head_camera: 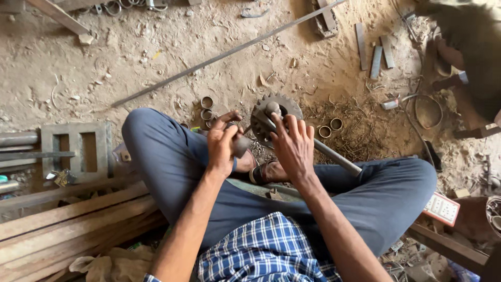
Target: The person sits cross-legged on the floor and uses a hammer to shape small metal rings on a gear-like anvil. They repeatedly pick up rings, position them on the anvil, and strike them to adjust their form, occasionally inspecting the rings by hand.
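A person sits cross-legged on a dusty workshop floor, seen from above, working on a toothed metal gear mounted on the end of a steel rod. The gear stands on edge just beyond the crossed ankles, and the rod runs back over the right leg.

The right hand lies over the rod just behind the gear, palm down, fingers spread and reaching up onto the gear's face; the forearm comes in straight from the lower right. The left hand is curled closed around a dark, rounded tool or part, thumb on top, wrist bent slightly inward toward the gear. What exactly that piece is cannot be told.

To do this well, it looks wise to keep the rod pinned firmly against the leg so the gear cannot turn, keep fingertips clear of the teeth, and bring the held piece squarely to the hub.

Short metal rings lie on the floor just beside the left hand, and a long thin bar lies farther off.
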